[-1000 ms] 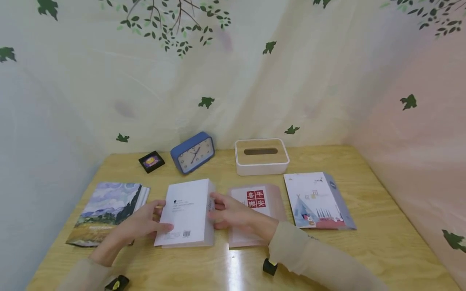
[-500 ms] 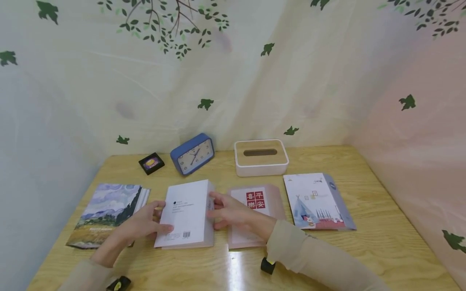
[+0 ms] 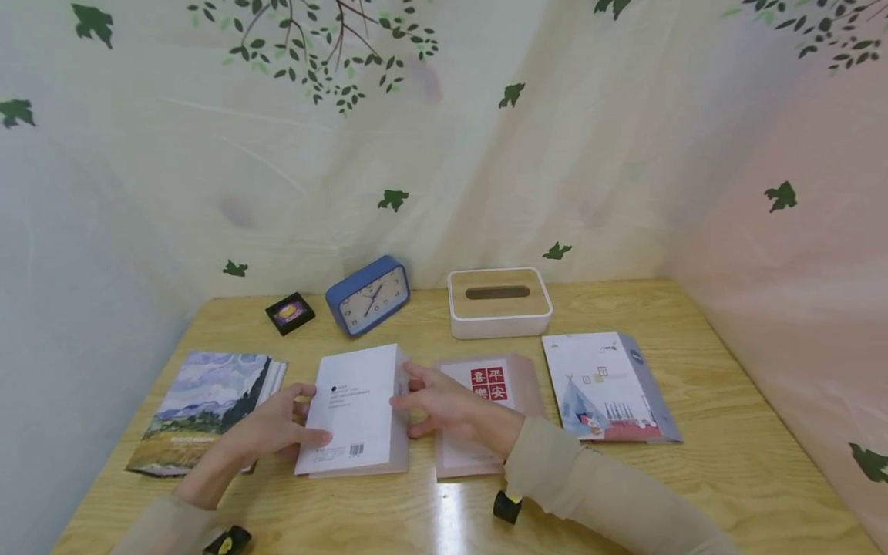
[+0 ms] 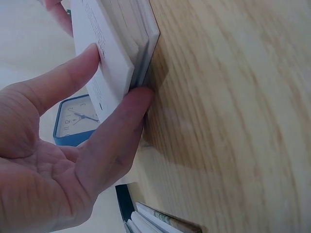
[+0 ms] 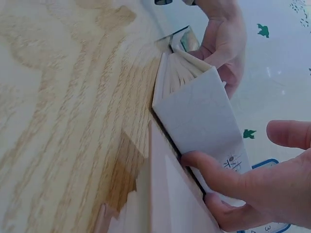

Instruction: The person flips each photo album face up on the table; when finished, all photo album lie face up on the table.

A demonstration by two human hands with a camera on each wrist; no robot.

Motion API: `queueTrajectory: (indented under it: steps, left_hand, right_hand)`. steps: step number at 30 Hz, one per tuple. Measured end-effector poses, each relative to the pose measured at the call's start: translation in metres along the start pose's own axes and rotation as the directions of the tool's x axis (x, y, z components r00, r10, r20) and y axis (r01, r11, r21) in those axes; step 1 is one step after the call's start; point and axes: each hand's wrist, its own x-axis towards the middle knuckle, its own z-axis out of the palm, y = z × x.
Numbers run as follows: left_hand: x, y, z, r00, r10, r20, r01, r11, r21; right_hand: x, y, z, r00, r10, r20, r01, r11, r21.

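Note:
A thick white book (image 3: 357, 408) with a barcode lies back cover up at the middle left of the table. My left hand (image 3: 277, 424) pinches its left side. In the left wrist view the thumb (image 4: 83, 65) rests on the cover and a finger (image 4: 138, 97) reaches round the page edge (image 4: 133, 29). My right hand (image 3: 447, 405) is at the spine (image 5: 194, 116). Its fingers (image 5: 209, 172) touch the spine low down, while the thumb (image 5: 289, 133) stands apart from them in the right wrist view.
Left lies a stack of books with a landscape cover (image 3: 201, 405). Right are a pink book (image 3: 475, 455) with red characters and a tent-picture book (image 3: 590, 385). Behind stand a small black-framed picture (image 3: 290, 312), a blue clock (image 3: 369, 297) and a tissue box (image 3: 499, 304).
The right hand's upper fingers have shifted slightly at the spine, one now overlapping the cover's edge in the head view. The left hand and the book stay in place.

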Motion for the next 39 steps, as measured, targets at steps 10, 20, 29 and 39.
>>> queueTrajectory:
  steps: [10, 20, 29, 39]
  left_hand:
    - [0.000, -0.002, -0.001, 1.000, 0.006, 0.020, -0.006, 0.999, -0.044]
    - [0.000, -0.003, -0.007, 0.998, -0.002, 0.063, 0.004, 0.999, -0.035]
    - [0.002, -0.004, -0.009, 0.998, 0.009, 0.060, -0.007, 0.999, -0.038]
    - [0.003, -0.011, -0.010, 0.993, 0.043, 0.106, -0.033, 0.995, -0.098]
  right_hand:
    - [0.000, -0.005, 0.001, 1.000, 0.025, 0.012, -0.026, 0.998, 0.061]
    - [0.002, -0.003, -0.012, 0.993, 0.003, 0.117, -0.027, 0.978, 0.209]
    - [0.001, -0.003, -0.013, 0.995, -0.010, 0.100, -0.010, 0.981, 0.196]
    - [-0.002, 0.000, -0.015, 0.995, -0.026, 0.097, 0.003, 0.972, 0.234]
